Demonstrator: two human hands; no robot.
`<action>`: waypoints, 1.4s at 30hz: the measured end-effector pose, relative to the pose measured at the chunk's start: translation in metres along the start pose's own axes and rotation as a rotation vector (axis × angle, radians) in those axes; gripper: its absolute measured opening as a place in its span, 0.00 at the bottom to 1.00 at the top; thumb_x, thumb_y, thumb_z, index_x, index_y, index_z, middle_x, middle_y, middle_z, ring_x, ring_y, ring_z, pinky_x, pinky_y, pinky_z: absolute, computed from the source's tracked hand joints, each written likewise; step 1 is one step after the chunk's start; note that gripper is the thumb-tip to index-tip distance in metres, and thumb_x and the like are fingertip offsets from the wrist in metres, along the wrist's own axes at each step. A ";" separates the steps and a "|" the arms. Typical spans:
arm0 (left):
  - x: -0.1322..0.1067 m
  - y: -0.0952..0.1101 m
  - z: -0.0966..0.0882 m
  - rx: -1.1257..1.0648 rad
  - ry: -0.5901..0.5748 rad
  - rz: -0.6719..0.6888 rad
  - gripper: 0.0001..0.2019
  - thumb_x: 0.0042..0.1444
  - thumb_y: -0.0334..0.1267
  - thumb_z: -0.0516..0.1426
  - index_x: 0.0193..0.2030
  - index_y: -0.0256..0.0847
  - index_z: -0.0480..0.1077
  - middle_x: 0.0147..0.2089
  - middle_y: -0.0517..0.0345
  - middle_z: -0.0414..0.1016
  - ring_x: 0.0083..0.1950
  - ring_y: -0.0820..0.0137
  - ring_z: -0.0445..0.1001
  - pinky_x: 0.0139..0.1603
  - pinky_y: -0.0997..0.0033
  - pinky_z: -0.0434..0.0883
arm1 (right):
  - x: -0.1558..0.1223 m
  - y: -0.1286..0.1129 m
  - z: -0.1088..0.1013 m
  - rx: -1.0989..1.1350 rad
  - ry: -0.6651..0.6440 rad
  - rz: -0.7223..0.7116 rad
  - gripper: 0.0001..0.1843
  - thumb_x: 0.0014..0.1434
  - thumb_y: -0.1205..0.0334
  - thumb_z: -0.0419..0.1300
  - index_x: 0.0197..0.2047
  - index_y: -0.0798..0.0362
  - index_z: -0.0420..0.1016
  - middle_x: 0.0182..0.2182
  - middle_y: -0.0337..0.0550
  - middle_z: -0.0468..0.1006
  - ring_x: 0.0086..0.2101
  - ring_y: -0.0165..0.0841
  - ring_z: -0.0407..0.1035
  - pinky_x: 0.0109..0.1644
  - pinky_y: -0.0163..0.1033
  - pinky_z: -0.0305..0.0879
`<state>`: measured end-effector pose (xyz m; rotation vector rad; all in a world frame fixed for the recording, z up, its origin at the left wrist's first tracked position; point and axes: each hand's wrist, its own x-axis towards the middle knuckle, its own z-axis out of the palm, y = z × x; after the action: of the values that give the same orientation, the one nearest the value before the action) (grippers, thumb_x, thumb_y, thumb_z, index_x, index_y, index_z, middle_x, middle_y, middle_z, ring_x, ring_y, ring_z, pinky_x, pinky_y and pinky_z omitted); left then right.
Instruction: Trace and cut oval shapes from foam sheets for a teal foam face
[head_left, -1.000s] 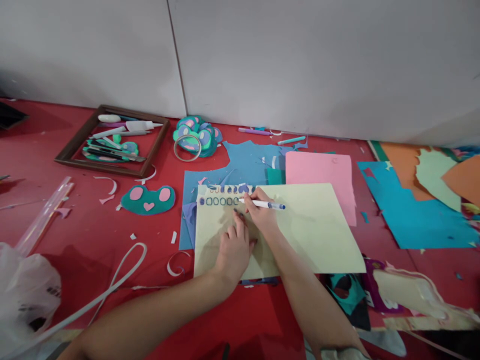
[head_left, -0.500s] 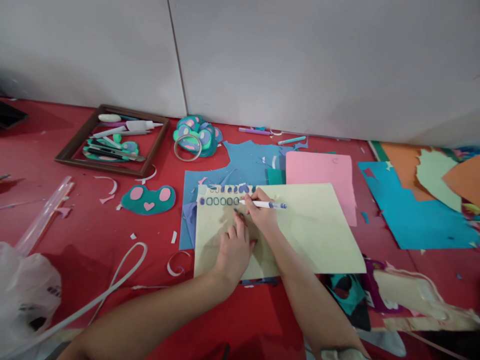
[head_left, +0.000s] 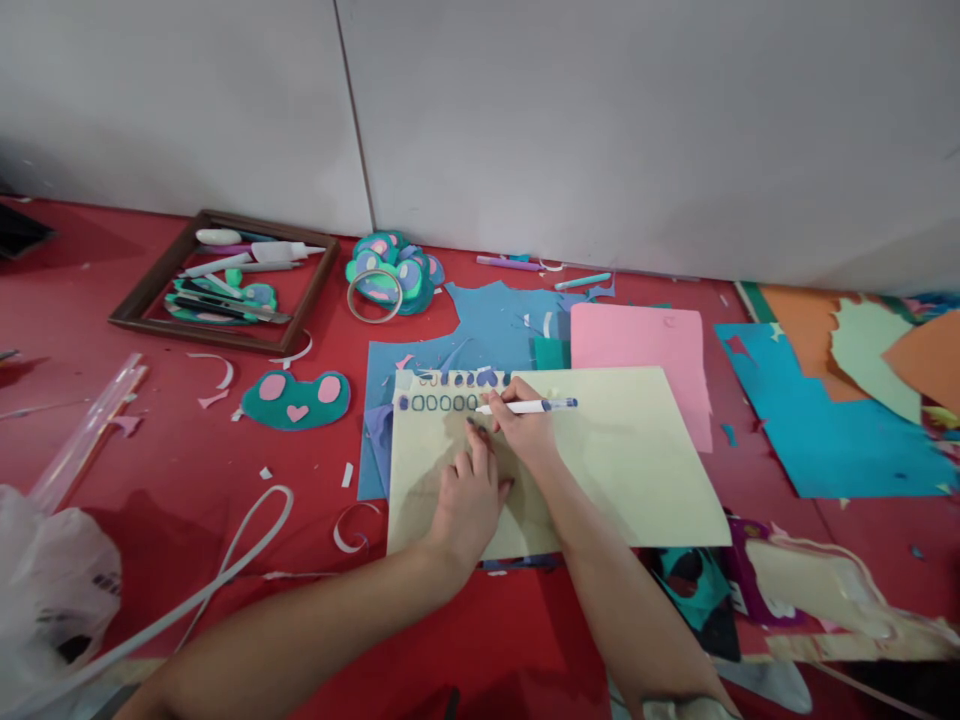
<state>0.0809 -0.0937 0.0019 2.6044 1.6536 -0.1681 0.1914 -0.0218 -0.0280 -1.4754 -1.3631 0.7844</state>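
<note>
A pale yellow sheet [head_left: 622, 460] lies in front of me, with a row of small drawn ovals [head_left: 446, 403] near its upper left. Above that row, along the top edge, are cut-out holes showing blue beneath. My right hand [head_left: 529, 425] grips a white pen [head_left: 529, 407], its tip at the right end of the oval row. Flat on the sheet just below the ovals rests my left hand [head_left: 472, 485], fingers stretched out and holding nothing. Blue sheet material [head_left: 420, 350] sticks out from under the yellow one at the upper left.
Left of the sheet lies a green mask-like cut-out [head_left: 298, 413] with pink spots. Behind it, a brown frame [head_left: 124, 310] surrounds pens and a cutter. A tape ring [head_left: 375, 318] leans on stacked cut-outs. Pink [head_left: 637, 335] and turquoise [head_left: 810, 420] sheets lie to the right.
The pen has tilted slightly in my right hand, and its tip has shifted a little left and down. My left hand stays in place.
</note>
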 end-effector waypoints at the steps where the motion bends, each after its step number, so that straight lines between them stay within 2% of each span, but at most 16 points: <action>1: 0.000 0.000 -0.001 0.006 -0.003 0.003 0.24 0.64 0.39 0.49 0.64 0.29 0.62 0.65 0.33 0.64 0.39 0.64 0.73 0.33 0.67 0.70 | 0.000 0.001 0.000 0.030 -0.009 0.010 0.18 0.59 0.54 0.56 0.22 0.47 0.54 0.12 0.28 0.62 0.17 0.29 0.61 0.26 0.36 0.60; 9: 0.000 0.000 -0.001 0.047 -0.020 0.022 0.24 0.65 0.39 0.48 0.64 0.27 0.62 0.65 0.32 0.63 0.40 0.63 0.73 0.34 0.67 0.71 | 0.000 -0.001 0.001 -0.034 -0.007 0.006 0.18 0.57 0.56 0.57 0.22 0.47 0.54 0.14 0.29 0.61 0.17 0.28 0.58 0.25 0.36 0.55; 17: 0.000 0.000 0.002 0.037 -0.005 0.012 0.25 0.65 0.40 0.48 0.64 0.27 0.61 0.65 0.31 0.63 0.40 0.63 0.73 0.35 0.66 0.72 | 0.001 0.001 0.002 -0.037 0.024 0.001 0.17 0.56 0.56 0.58 0.22 0.48 0.55 0.13 0.28 0.59 0.18 0.27 0.58 0.26 0.34 0.55; 21: 0.001 0.000 0.000 0.043 -0.025 0.017 0.26 0.65 0.41 0.48 0.66 0.28 0.59 0.65 0.31 0.62 0.40 0.63 0.73 0.34 0.66 0.72 | 0.004 -0.003 -0.001 0.074 0.136 0.067 0.17 0.58 0.53 0.56 0.22 0.47 0.54 0.10 0.26 0.57 0.15 0.27 0.59 0.24 0.34 0.57; 24: 0.003 -0.001 -0.003 0.050 -0.041 0.033 0.26 0.65 0.41 0.48 0.68 0.34 0.55 0.66 0.33 0.62 0.40 0.63 0.74 0.35 0.66 0.72 | 0.007 -0.006 -0.006 0.112 0.194 0.101 0.17 0.57 0.53 0.58 0.23 0.47 0.56 0.09 0.25 0.60 0.13 0.27 0.58 0.23 0.34 0.57; 26: 0.004 -0.002 -0.004 0.048 -0.054 0.047 0.26 0.65 0.41 0.48 0.69 0.36 0.55 0.66 0.33 0.61 0.40 0.64 0.74 0.35 0.66 0.72 | 0.008 -0.005 -0.009 0.130 0.179 0.112 0.17 0.56 0.52 0.59 0.23 0.47 0.57 0.10 0.26 0.61 0.14 0.27 0.60 0.24 0.34 0.59; 29: 0.004 -0.003 -0.005 0.035 -0.062 0.056 0.25 0.65 0.41 0.48 0.67 0.34 0.58 0.67 0.33 0.61 0.40 0.64 0.74 0.35 0.66 0.72 | 0.009 -0.004 -0.013 0.164 0.118 0.136 0.19 0.56 0.49 0.60 0.23 0.47 0.58 0.10 0.28 0.64 0.14 0.27 0.61 0.23 0.34 0.58; 32: 0.004 -0.004 -0.004 0.006 -0.044 0.081 0.24 0.65 0.40 0.47 0.66 0.34 0.60 0.68 0.37 0.59 0.42 0.63 0.73 0.35 0.66 0.72 | 0.008 -0.004 -0.015 0.182 0.063 0.150 0.20 0.56 0.44 0.59 0.24 0.47 0.60 0.11 0.30 0.67 0.14 0.27 0.60 0.21 0.35 0.56; 34: 0.004 -0.005 -0.003 -0.008 -0.034 0.097 0.24 0.65 0.39 0.47 0.66 0.35 0.61 0.69 0.41 0.58 0.43 0.63 0.73 0.36 0.65 0.71 | 0.007 -0.007 -0.016 0.172 0.054 0.130 0.21 0.56 0.42 0.59 0.24 0.47 0.61 0.12 0.31 0.68 0.15 0.28 0.62 0.22 0.35 0.58; 38: 0.004 -0.005 0.000 -0.001 -0.023 0.106 0.23 0.65 0.38 0.46 0.65 0.36 0.61 0.70 0.42 0.57 0.43 0.63 0.72 0.36 0.64 0.71 | 0.005 -0.012 -0.016 0.150 0.076 0.096 0.22 0.55 0.41 0.59 0.22 0.47 0.60 0.12 0.32 0.68 0.17 0.29 0.65 0.26 0.36 0.62; 42: 0.005 -0.005 0.000 0.014 -0.023 0.112 0.24 0.65 0.39 0.46 0.66 0.35 0.60 0.70 0.40 0.56 0.43 0.63 0.72 0.36 0.64 0.71 | 0.005 -0.010 -0.015 0.149 0.063 0.080 0.20 0.56 0.44 0.60 0.23 0.47 0.60 0.13 0.32 0.68 0.17 0.30 0.65 0.26 0.37 0.63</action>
<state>0.0784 -0.0873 0.0014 2.6864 1.4996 -0.2043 0.2019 -0.0207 -0.0130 -1.4328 -1.1791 0.8645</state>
